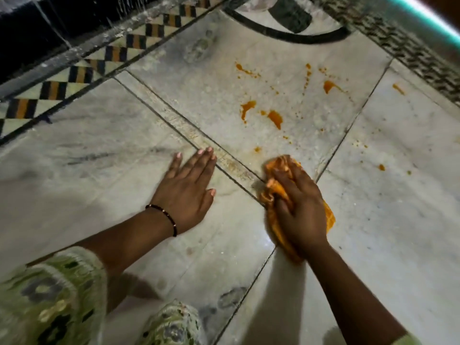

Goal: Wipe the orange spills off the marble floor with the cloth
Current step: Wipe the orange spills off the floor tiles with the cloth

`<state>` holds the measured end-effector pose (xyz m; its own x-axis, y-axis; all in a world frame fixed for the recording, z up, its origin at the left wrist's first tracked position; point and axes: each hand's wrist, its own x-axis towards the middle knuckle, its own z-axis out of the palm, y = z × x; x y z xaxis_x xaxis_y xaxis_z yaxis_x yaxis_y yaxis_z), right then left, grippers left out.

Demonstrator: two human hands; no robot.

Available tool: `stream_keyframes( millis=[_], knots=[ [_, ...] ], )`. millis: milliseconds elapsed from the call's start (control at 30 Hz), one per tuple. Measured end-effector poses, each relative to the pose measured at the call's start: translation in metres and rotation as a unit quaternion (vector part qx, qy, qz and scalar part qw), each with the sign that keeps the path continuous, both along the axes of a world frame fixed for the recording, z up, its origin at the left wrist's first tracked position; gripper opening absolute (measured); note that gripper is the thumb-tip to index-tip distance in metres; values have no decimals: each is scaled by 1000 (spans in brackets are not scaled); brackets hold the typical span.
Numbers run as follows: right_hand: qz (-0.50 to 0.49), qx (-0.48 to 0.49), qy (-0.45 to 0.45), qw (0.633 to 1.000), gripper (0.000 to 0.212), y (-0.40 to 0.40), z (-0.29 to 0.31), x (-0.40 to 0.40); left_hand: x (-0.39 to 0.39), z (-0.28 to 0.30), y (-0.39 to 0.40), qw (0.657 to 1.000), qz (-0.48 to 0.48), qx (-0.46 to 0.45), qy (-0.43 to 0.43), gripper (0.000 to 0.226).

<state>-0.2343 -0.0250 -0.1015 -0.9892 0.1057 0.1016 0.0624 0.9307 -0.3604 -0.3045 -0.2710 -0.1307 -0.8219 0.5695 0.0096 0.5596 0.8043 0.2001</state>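
We see the right hand (300, 207) at lower centre-right of the frame, palm down on a bunched orange cloth (276, 192), fingers curled into its folds and gripping it against the marble floor (388, 195). The cloth sits right on a dark joint line between slabs; its edges poke out above the fingertips and on both sides of the hand.

The left hand (189, 190) lies just left of it, near centre frame, flat on the floor, fingers straight and together, thumb out, holding nothing. A dark beaded bracelet (164, 216) rings that wrist. The two hands are near each other but apart.

Orange spills (275, 118) sit above the cloth, upper centre-right: two bigger blobs side by side, a small drop (257, 149) just above the cloth, more streaks and specks (329, 85) further up, a few dots at right (381, 167).

Upper left of the frame we see a checkered tile border (82, 73) running diagonally. Bottom left, green patterned fabric (49, 302) of the person's clothing. A dark curved inlay (298, 36) shows at top centre.
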Motion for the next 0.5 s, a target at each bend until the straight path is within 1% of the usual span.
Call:
stream_keyframes(
  millis=[67, 133, 167, 233, 333, 400, 433, 500],
  knots=[
    [-74, -10, 6, 997, 59, -8, 2, 33, 0, 1, 0, 1000, 3, 1, 4, 64],
    [-101, -1, -10, 995, 63, -33, 1, 58, 1, 1, 1, 1000, 8, -2, 4, 64],
    [-86, 11, -18, 996, 65, -45, 0, 62, 2, 1, 2, 1000, 12, -4, 6, 64],
    [-15, 16, -29, 999, 64, -53, 0, 46, 3, 0, 2, 1000, 12, -6, 10, 64],
    [90, 31, -46, 994, 61, -19, 0, -6, 1, -2, 0, 1000, 4, 2, 10, 63],
    [136, 56, -59, 987, 62, 16, 0, -35, 0, -2, -1, 1000, 4, 1, 9, 63],
    [138, 65, -60, 986, 61, 33, 0, -41, 0, -1, -1, 1000, 3, 1, 9, 63],
    [88, 62, -47, 993, 60, 55, 2, -38, 0, -1, -1, 1000, 5, 1, 9, 63]
  ],
)
